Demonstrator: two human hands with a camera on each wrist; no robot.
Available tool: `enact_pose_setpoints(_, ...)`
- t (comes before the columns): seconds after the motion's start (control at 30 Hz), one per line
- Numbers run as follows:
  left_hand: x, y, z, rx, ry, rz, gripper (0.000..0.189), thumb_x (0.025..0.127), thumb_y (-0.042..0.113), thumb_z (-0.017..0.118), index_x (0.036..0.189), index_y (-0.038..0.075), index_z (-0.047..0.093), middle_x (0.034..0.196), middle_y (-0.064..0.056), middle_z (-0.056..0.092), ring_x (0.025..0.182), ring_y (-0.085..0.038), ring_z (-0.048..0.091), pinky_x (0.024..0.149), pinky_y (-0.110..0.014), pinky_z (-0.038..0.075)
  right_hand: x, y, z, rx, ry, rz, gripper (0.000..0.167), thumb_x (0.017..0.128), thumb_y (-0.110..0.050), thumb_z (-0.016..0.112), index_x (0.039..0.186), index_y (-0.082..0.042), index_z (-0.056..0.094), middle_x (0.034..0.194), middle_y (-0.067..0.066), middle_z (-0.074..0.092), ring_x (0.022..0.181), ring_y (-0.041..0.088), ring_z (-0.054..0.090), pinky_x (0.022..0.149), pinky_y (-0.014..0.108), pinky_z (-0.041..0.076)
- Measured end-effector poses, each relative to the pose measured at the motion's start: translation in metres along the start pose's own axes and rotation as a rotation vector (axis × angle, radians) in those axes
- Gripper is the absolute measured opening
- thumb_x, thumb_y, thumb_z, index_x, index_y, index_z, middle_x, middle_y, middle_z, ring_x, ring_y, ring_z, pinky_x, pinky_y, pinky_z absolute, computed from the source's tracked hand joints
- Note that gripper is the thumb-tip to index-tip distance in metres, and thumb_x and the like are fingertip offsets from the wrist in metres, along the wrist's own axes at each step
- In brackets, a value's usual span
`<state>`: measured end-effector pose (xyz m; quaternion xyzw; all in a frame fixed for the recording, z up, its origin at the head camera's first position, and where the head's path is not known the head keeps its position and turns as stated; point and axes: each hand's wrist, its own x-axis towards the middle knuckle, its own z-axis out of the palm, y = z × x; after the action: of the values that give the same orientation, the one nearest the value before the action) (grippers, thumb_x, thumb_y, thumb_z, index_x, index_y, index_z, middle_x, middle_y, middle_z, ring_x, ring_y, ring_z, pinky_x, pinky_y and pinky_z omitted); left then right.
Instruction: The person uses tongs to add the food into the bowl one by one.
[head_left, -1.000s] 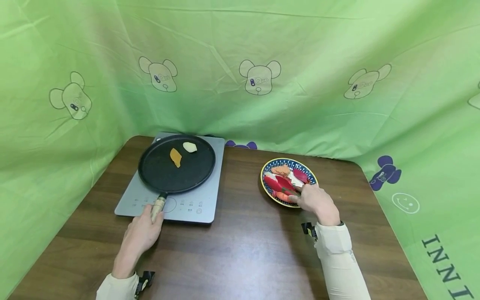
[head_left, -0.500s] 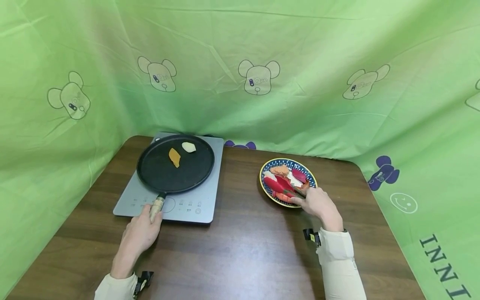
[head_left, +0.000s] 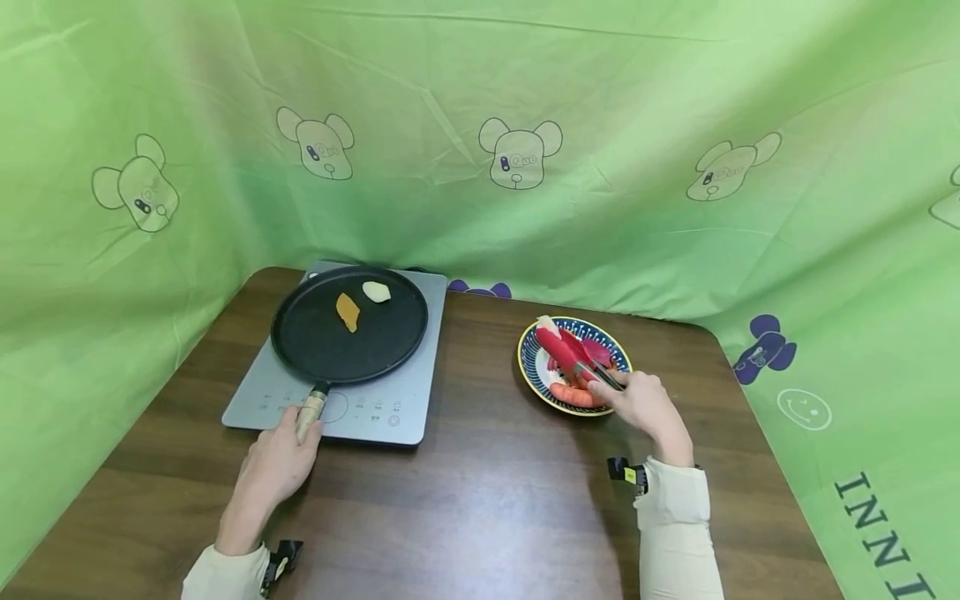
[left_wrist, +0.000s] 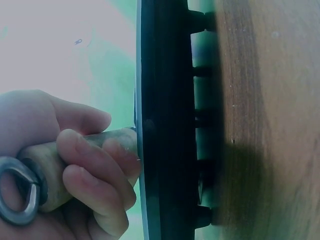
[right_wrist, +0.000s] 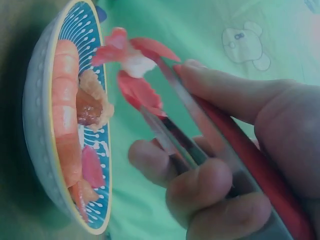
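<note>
My left hand (head_left: 279, 462) grips the wooden handle (head_left: 311, 410) of a flat black pan (head_left: 337, 350); a metal ring (left_wrist: 30, 195) shows at the handle's end in the left wrist view. An orange-yellow piece (head_left: 347, 312) and a pale piece (head_left: 377, 292) lie in the pan. With my right hand (head_left: 647, 408) I hold metal tongs (right_wrist: 200, 120) with red tips. Between the tips is a small white and pink-red food piece (right_wrist: 137, 64), raised above the plate (head_left: 527, 367). The plate holds a ridged orange piece (right_wrist: 66, 115), a brown-tan piece (right_wrist: 92, 105) and a magenta piece (right_wrist: 92, 167).
Under the pan is a grey induction cooktop (head_left: 262, 400) with touch marks along its front. Both stand on a brown wooden table (head_left: 480, 467). A green curtain (head_left: 420, 208) with mouse-head prints hangs behind and along both sides.
My right hand has raised the tongs from the plate, with the white and pink-red piece pinched in their tips. My left hand keeps its grip on the pan handle.
</note>
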<state>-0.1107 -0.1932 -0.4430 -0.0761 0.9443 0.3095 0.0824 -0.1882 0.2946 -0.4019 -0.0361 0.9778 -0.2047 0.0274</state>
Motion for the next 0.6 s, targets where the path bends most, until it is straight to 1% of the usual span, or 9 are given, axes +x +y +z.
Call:
enact_pose_setpoints(0.07, -0.0003, 0.0005, -0.0014, 0.001, 0.002, -0.001, 0.060, 0.100, 0.040, 0.036, 0.139, -0.005, 0.027, 0.074, -0.013, 0.048, 0.059, -0.025, 0.047, 0.048, -0.036, 0.035, 0.0012, 0.0010, -0.0012, 0.020, 0.018, 0.026, 0.058, 0.091, -0.047, 0.057, 0.126, -0.001, 0.059, 0.105, 0.028, 0.061, 0.091, 0.038, 0.058, 0.078, 0.051, 0.044)
enact_pose_setpoints(0.23, -0.0016, 0.0006, -0.0030, -0.005, 0.003, 0.002, 0.061, 0.100, 0.041, 0.035, 0.138, -0.005, 0.026, 0.076, -0.014, 0.048, 0.060, -0.025, 0.047, 0.049, -0.036, 0.035, 0.0016, 0.0018, -0.0047, 0.029, 0.056, 0.056, 0.062, 0.092, -0.049, 0.056, 0.130, 0.000, 0.055, 0.104, 0.026, 0.061, 0.085, 0.035, 0.055, 0.073, 0.048, 0.043)
enact_pose_setpoints(0.33, -0.0027, 0.0001, -0.0022, -0.001, -0.004, -0.007, 0.061, 0.100, 0.041, 0.036, 0.138, -0.005, 0.026, 0.077, -0.014, 0.048, 0.061, -0.025, 0.047, 0.049, -0.036, 0.035, 0.0000, 0.0017, -0.0056, 0.026, 0.067, 0.049, 0.061, 0.092, -0.049, 0.055, 0.129, 0.000, 0.056, 0.098, 0.023, 0.062, 0.081, 0.033, 0.054, 0.070, 0.046, 0.043)
enact_pose_setpoints(0.43, -0.0026, -0.0003, -0.0011, 0.002, -0.003, -0.009, 0.061, 0.100, 0.041, 0.036, 0.138, -0.006, 0.026, 0.076, -0.014, 0.047, 0.060, -0.025, 0.047, 0.049, -0.036, 0.034, -0.0010, 0.0004, -0.0058, 0.023, 0.091, 0.034, 0.062, 0.091, -0.052, 0.054, 0.125, 0.000, 0.060, 0.092, 0.020, 0.062, 0.078, 0.032, 0.054, 0.068, 0.045, 0.043)
enact_pose_setpoints(0.5, -0.0020, -0.0002, -0.0006, 0.003, 0.004, -0.002, 0.061, 0.100, 0.041, 0.035, 0.138, -0.005, 0.026, 0.075, -0.013, 0.047, 0.060, -0.025, 0.046, 0.049, -0.036, 0.034, -0.0012, -0.0012, -0.0059, 0.040, 0.098, 0.034, 0.062, 0.091, -0.053, 0.053, 0.123, 0.000, 0.061, 0.090, 0.019, 0.062, 0.076, 0.032, 0.053, 0.066, 0.044, 0.042)
enact_pose_setpoints(0.6, -0.0015, 0.0005, 0.0006, 0.003, 0.007, 0.001, 0.060, 0.099, 0.041, 0.036, 0.137, -0.005, 0.027, 0.074, -0.013, 0.047, 0.059, -0.025, 0.047, 0.048, -0.036, 0.034, -0.0014, -0.0045, -0.0060, 0.078, 0.103, 0.041, 0.064, 0.090, -0.054, 0.054, 0.125, 0.000, 0.059, 0.089, 0.019, 0.062, 0.076, 0.031, 0.053, 0.064, 0.040, 0.041)
